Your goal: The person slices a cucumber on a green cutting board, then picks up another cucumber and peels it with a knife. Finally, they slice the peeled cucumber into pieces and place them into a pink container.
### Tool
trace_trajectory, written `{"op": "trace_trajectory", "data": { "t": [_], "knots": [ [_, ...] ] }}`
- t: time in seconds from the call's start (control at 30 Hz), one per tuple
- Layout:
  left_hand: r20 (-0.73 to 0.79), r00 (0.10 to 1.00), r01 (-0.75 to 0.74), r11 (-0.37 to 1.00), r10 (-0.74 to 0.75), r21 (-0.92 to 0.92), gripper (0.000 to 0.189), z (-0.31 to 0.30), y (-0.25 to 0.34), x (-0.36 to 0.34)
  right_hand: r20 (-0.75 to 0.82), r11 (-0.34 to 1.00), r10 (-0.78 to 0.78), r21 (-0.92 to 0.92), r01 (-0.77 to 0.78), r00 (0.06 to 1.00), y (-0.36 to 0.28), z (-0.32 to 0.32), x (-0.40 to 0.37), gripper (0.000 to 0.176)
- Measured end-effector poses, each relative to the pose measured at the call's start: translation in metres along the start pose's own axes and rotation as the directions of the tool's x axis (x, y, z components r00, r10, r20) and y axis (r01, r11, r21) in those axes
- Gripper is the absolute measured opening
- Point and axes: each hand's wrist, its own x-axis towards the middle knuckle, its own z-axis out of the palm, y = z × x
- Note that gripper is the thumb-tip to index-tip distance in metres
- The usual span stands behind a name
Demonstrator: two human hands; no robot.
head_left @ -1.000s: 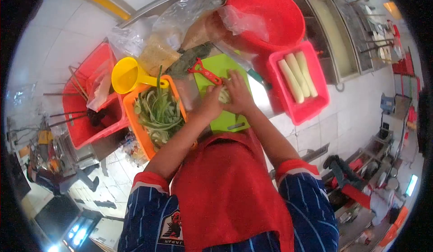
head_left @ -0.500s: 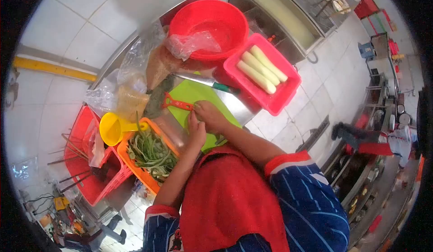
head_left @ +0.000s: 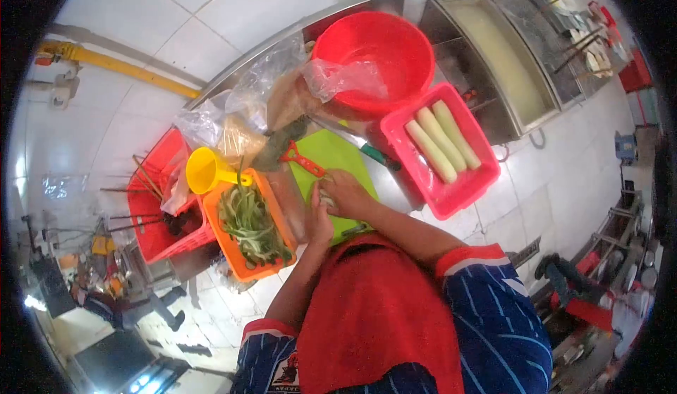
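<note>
Over the green cutting board (head_left: 343, 152), my right hand (head_left: 347, 195) and my left hand (head_left: 319, 216) meet, both with fingers closed. A small pale thing (head_left: 325, 198) shows between them, mostly hidden, so I cannot make out its kind. Just beyond my right fingers is a red-orange peeler (head_left: 306, 161), its handle end touching or nearly touching them. A knife with a green handle (head_left: 379, 156) lies past the board. To the right, a pink tray (head_left: 443, 207) holds three pale, peeled long vegetables (head_left: 443, 142). Left of my hands, an orange basket (head_left: 224, 243) contains green peelings (head_left: 248, 219).
A large red basin (head_left: 416, 59) with clear plastic on its rim stands at the back. A yellow scoop (head_left: 204, 171) rests at the orange basket's corner, beside a red crate (head_left: 151, 235) with sticks. Plastic bags (head_left: 250, 87) lie along the wall. Other people's legs show at both sides.
The view has shifted, so the work surface appears farther right and the orange basket shows more fully. My hands stay together over the board, and the pale thing between them shows more now.
</note>
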Motion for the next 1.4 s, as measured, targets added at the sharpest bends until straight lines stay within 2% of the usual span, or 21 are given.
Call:
{"op": "trace_trajectory", "data": {
  "t": [0.1, 0.2, 0.23, 0.27, 0.3, 0.37, 0.43, 0.5, 0.53, 0.6, 0.63, 0.67, 0.73, 0.77, 0.83, 0.87, 0.97, 1.07, 1.17, 1.37, 1.4],
  "knots": [
    [-0.087, 0.992, -0.090, 0.996, 0.090, 0.003, 0.063, 0.019, -0.006, 0.000, 0.045, 0.997, -0.030, 0.074, 0.027, 0.999, 0.002, -0.023, 0.001, 0.060],
    [-0.155, 0.976, -0.153, 0.988, 0.152, 0.006, 0.063, 0.033, -0.007, 0.004, 0.050, 0.968, -0.015, 0.251, 0.002, 0.999, 0.010, -0.055, -0.002, 0.048],
    [-0.100, 0.927, -0.316, 0.895, 0.362, 0.314, 0.065, 0.033, -0.005, 0.005, 0.116, 0.924, 0.101, 0.356, -0.137, 0.988, 0.009, -0.079, -0.009, 0.040],
    [0.019, 0.849, -0.440, 0.686, 0.528, 0.579, 0.067, 0.034, -0.003, 0.005, 0.195, 0.853, 0.209, 0.443, -0.276, 0.958, 0.010, -0.102, -0.015, 0.032],
    [0.005, 0.849, -0.433, 0.690, 0.528, 0.581, 0.067, 0.036, 0.000, 0.005, 0.213, 0.843, 0.257, 0.427, -0.326, 0.943, 0.014, -0.120, -0.021, 0.026],
    [-0.015, 0.839, -0.336, 0.539, 0.544, 0.772, 0.080, 0.042, 0.004, 0.005, 0.157, 0.873, 0.313, 0.341, -0.349, 0.937, 0.020, -0.167, -0.029, 0.021],
    [-0.043, 0.823, -0.312, 0.513, 0.567, 0.800, 0.083, 0.047, -0.001, 0.010, 0.085, 0.912, 0.315, 0.247, -0.327, 0.945, 0.031, -0.214, -0.038, 0.020],
    [-0.097, 0.803, -0.244, 0.473, 0.588, 0.847, 0.083, 0.059, 0.000, 0.015, -0.063, 0.867, 0.498, 0.031, -0.497, 0.865, 0.048, -0.249, -0.044, 0.019],
    [-0.105, 0.801, -0.247, 0.485, 0.590, 0.839, 0.083, 0.065, 0.002, 0.017, -0.063, 0.869, 0.494, 0.015, -0.494, 0.867, 0.067, -0.250, -0.054, 0.019],
    [-0.107, 0.788, -0.245, 0.467, 0.607, 0.850, 0.079, 0.071, 0.005, 0.023, -0.057, 0.891, 0.277, -0.358, -0.278, 0.959, 0.107, -0.233, -0.069, 0.021],
    [-0.130, 0.785, -0.210, 0.457, 0.606, 0.864, 0.076, 0.074, 0.003, 0.027, -0.001, 0.840, 0.100, -0.535, -0.085, 0.995, 0.090, -0.236, -0.066, 0.031],
    [-0.144, 0.782, -0.198, 0.461, 0.607, 0.865, 0.076, 0.076, 0.000, 0.029, 0.010, 0.843, 0.090, -0.533, -0.071, 0.996, 0.102, -0.223, -0.075, 0.031],
    [-0.116, 0.736, -0.194, 0.372, 0.667, 0.908, 0.074, 0.077, -0.005, 0.035, 0.115, 0.613, 0.210, -0.789, -0.039, 0.971, 0.136, -0.185, -0.090, 0.038],
    [-0.131, 0.730, -0.181, 0.375, 0.670, 0.909, 0.074, 0.077, -0.007, 0.035, 0.125, 0.616, 0.195, -0.787, -0.023, 0.973, 0.131, -0.183, -0.088, 0.038],
    [-0.130, 0.748, -0.201, 0.409, 0.651, 0.890, 0.071, 0.079, -0.003, 0.035, -0.023, 0.613, 0.327, -0.756, -0.231, 0.945, 0.116, -0.182, -0.082, 0.045],
    [-0.147, 0.742, -0.189, 0.414, 0.654, 0.891, 0.071, 0.079, -0.001, 0.032, -0.012, 0.618, 0.313, -0.757, -0.213, 0.950, 0.115, -0.182, -0.082, 0.045],
    [0.036, 0.805, -0.264, 0.303, 0.593, 0.916, 0.071, 0.079, 0.016, 0.014, 0.042, 0.607, 0.375, -0.766, -0.210, 0.926, 0.118, -0.181, -0.086, 0.047],
    [0.033, 0.834, -0.206, 0.256, 0.550, 0.944, 0.072, 0.079, 0.013, 0.019, 0.086, 0.609, 0.315, -0.782, -0.132, 0.945, 0.127, -0.176, -0.100, 0.049],
    [-0.059, 0.828, -0.147, 0.318, 0.558, 0.937, 0.071, 0.082, 0.007, 0.036, 0.111, 0.569, 0.240, -0.821, -0.047, 0.964, 0.133, -0.173, -0.104, 0.050],
    [-0.160, 0.755, -0.108, 0.362, 0.636, 0.926, 0.063, 0.088, 0.014, 0.067, 0.277, 0.616, 0.442, -0.785, -0.064, 0.853, 0.133, -0.183, -0.088, 0.050],
    [-0.175, 0.750, -0.101, 0.372, 0.638, 0.923, 0.063, 0.088, 0.018, 0.071, 0.290, 0.667, 0.491, -0.732, -0.141, 0.822, 0.121, -0.190, -0.079, 0.051]
  ]
}}
